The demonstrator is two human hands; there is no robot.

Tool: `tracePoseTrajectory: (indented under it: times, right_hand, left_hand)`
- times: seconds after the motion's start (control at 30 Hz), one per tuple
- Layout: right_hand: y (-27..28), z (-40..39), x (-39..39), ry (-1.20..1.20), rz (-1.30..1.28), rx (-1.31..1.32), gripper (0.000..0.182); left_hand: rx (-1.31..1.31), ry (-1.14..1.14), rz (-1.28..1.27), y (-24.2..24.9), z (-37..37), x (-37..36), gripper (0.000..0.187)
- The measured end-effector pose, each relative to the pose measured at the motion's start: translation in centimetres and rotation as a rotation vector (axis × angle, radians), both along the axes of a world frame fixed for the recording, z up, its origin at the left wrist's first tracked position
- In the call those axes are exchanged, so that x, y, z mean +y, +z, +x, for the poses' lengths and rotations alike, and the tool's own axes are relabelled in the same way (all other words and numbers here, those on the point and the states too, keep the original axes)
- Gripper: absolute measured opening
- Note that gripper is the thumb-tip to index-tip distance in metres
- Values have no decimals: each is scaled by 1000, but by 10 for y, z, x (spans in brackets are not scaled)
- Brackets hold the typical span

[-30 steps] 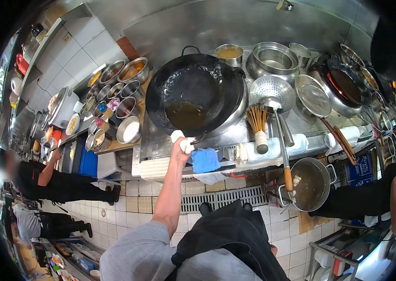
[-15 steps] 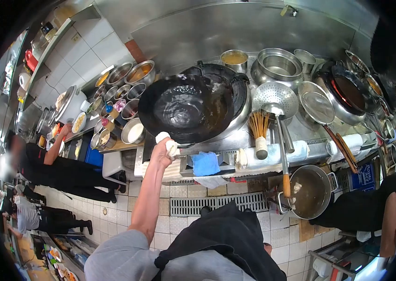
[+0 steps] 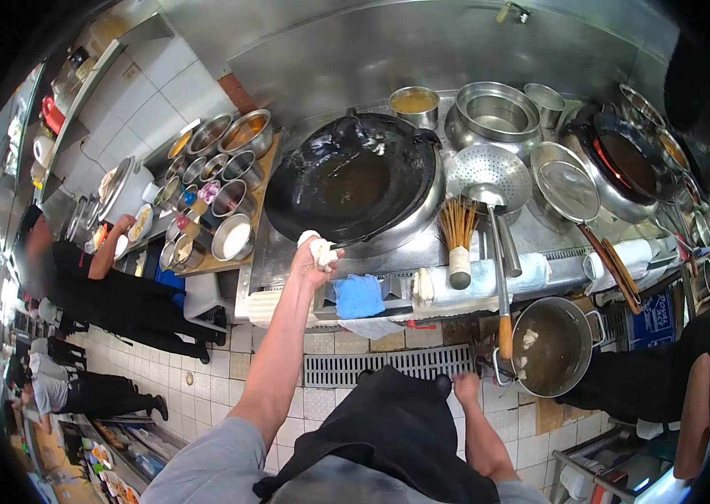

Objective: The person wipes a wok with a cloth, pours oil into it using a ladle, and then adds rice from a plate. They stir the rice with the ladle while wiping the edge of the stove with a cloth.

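Note:
My left hand [image 3: 313,267] is closed around a bunched white cloth [image 3: 321,250] at the near edge of a large black wok [image 3: 309,197]. Through the cloth it grips the wok's handle, which is mostly hidden. The wok rests nearly level on the burner, with a little liquid [image 3: 356,181] in its bottom and a wet sheen on its far wall. Low beside my black apron hangs my right hand [image 3: 466,388], its fingers curled in and nothing showing in them. A folded blue cloth [image 3: 359,296] lies on the stove's front edge, just right of my left hand.
Right of the wok lie a bamboo brush [image 3: 459,244], a perforated ladle [image 3: 489,176] and a mesh strainer [image 3: 566,185]. A pot of liquid [image 3: 552,344] stands low at right. Seasoning bowls [image 3: 233,238] line the left. Co-workers [image 3: 78,269] stand at left; another person's arm [image 3: 695,412] is at right.
The wok has gone from tilted up toward me to lying nearly level on the burner. My left hand moved slightly right with it. My right hand has come into view beside the apron.

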State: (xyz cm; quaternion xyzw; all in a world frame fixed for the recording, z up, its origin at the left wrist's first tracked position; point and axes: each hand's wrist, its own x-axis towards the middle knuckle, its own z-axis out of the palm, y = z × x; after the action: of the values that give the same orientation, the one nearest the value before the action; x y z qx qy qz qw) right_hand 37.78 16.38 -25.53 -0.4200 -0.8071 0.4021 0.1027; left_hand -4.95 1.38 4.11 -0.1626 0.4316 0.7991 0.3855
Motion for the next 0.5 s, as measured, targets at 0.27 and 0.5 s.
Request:
tracePoseTrajectory:
  times: [0.27, 0.5]
  right_hand:
    - [-17, -152, 25, -455, -712, 149, 28]
    - [-34, -168, 27, -369, -1160, 253, 22]
  left_hand:
    - [39, 29, -43, -26, -23, 19, 12]
    - [11, 47, -63, -23, -22, 28, 15]
